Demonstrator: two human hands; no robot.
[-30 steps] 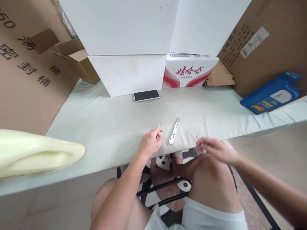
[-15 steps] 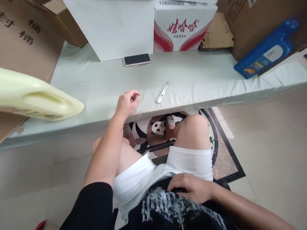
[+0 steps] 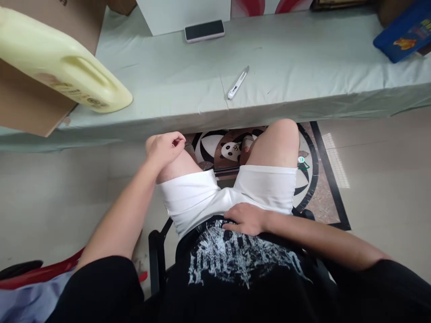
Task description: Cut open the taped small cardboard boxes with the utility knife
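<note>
My left hand [image 3: 164, 148] hovers above my left knee, just below the table's front edge, with its fingers curled loosely inward; nothing shows in them. My right hand [image 3: 245, 219] lies flat on my lap at the hem of my black shirt, fingers stretched out, holding nothing. A white utility knife [image 3: 237, 83] lies on the pale green table [image 3: 303, 58] near its front edge, apart from both hands. A phone [image 3: 204, 30] lies face up further back.
A pale yellow plastic jug [image 3: 63, 63] lies on its side at the table's left, against a brown carton [image 3: 27, 107]. A blue jug [image 3: 404, 33] sits at the far right. White boxes stand behind the phone. A panda-pattern mat [image 3: 232, 150] covers the floor under my knees.
The view has tilted down toward my lap. My left hand came off the table edge and dropped to my knee. My right hand stays on my lap.
</note>
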